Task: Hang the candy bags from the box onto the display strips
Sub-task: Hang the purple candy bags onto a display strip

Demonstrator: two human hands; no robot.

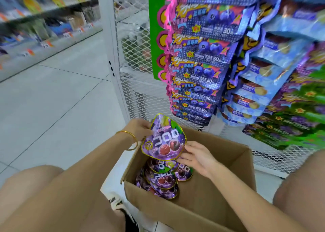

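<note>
My left hand grips a purple grape candy bag by its upper left edge and holds it just above the open cardboard box. My right hand touches the bag's lower right edge with loosely bent fingers. Several more purple candy bags lie stacked in the left part of the box. Display strips full of blue blueberry bags hang above and behind the box.
Light blue bags and green-purple bags hang at the right on a white mesh rack. A shelf of goods runs along the far left over grey floor tiles. My knees flank the box.
</note>
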